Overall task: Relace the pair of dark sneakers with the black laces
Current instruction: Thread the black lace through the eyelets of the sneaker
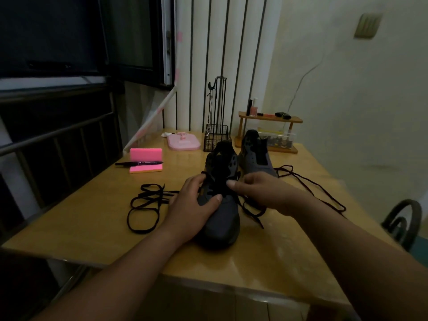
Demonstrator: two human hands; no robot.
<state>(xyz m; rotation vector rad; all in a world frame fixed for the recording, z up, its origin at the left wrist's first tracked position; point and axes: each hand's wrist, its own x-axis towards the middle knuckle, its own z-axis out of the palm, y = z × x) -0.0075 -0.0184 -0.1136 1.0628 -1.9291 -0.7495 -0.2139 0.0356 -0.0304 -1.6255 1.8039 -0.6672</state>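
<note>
A dark sneaker (223, 218) stands in the middle of the wooden table (92, 228), toe toward me. My left hand (193, 205) grips its left side, thumb across the vamp. My right hand (257, 188) pinches the black lace at the eyelets on the shoe's right side; that lace's loose ends trail off by the toe (252, 213). The second dark sneaker (256, 152) stands behind, to the right, without a lace. A black lace (144, 205) lies coiled to the left, and a further length of lace (310, 186) runs across the table at the right.
A pink sticky-note pad (146, 159) with a black marker (139, 163) lies at the back left. A pink stand (184, 141), a black wire basket (216, 137) and a small wooden shelf (269, 119) line the back edge. A chair back (403, 221) stands at the right.
</note>
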